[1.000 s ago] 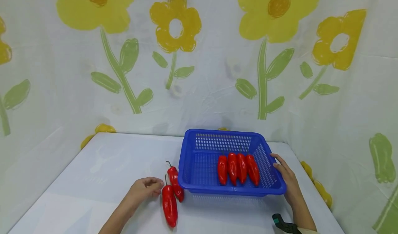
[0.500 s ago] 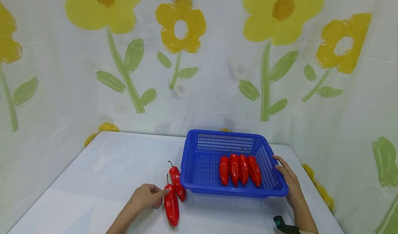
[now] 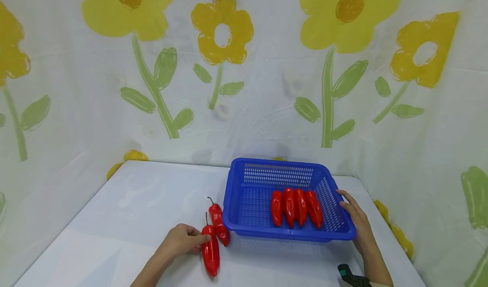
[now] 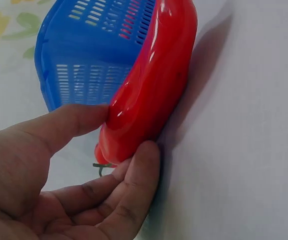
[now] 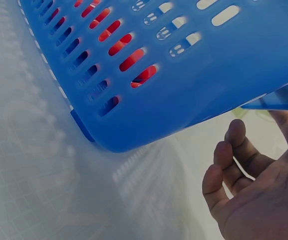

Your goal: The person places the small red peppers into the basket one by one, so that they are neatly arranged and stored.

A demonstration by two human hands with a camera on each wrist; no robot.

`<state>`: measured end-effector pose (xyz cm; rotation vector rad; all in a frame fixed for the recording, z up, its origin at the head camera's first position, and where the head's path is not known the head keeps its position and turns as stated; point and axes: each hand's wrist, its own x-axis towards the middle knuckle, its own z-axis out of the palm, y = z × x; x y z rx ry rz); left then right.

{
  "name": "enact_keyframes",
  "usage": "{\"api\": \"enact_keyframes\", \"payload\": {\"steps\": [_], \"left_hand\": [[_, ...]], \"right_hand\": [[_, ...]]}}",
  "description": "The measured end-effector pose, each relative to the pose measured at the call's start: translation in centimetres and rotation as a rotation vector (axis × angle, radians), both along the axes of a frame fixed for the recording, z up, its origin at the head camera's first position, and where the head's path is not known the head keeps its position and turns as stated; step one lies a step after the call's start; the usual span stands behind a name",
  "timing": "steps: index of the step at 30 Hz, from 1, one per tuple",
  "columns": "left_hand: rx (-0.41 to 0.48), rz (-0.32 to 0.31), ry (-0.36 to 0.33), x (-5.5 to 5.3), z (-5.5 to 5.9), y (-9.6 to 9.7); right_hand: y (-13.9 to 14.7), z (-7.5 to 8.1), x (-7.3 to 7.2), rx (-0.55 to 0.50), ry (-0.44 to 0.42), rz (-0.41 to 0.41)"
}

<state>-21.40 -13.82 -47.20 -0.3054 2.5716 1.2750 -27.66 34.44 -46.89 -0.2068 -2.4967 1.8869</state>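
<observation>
My left hand pinches a red chili pepper near its stem end, thumb on one side and fingertips on the other in the left wrist view. That pepper lies on the white table. Just behind it, beside the basket, is a second red chili pepper. Several more red peppers lie side by side inside the blue plastic basket. My right hand holds the basket's right rim with thumb and forefinger; its other fingers hang clear of the wall in the right wrist view.
The white table is backed by a pale curtain printed with yellow flowers, which also runs along both sides. A dark device sits at my right forearm.
My left hand has moved right onto the nearer pepper and now pinches it. My right hand stays at the basket's rim. The whole view has shifted slightly.
</observation>
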Motion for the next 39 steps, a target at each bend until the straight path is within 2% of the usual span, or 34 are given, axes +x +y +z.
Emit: {"api": "enact_keyframes", "payload": {"steps": [5, 12, 20, 23, 33, 39], "left_hand": [[0.072, 0.012, -0.017, 0.0, 0.0, -0.5], [0.074, 0.02, -0.055, -0.1, 0.1, -0.8], [0.148, 0.036, -0.039, -0.2, 0.5, -2.0], [0.168, 0.041, -0.03, -0.3, 1.0, -2.4], [0.322, 0.019, 0.015, -0.6, 3.2, -3.1], [0.402, -0.044, 0.037, -1.1, 4.4, -3.2]], "right_hand": [[0.0, 0.0, 0.0, -0.005, 0.007, -0.004], [-0.2, -0.1, 0.0, -0.03, -0.002, -0.014], [-0.2, 0.0, 0.0, -0.037, -0.003, -0.012], [-0.1, 0.0, 0.0, -0.041, -0.004, -0.015], [-0.3, 0.0, 0.0, -0.033, -0.005, -0.02], [-0.3, 0.1, 0.0, -0.038, -0.004, -0.027]]}}
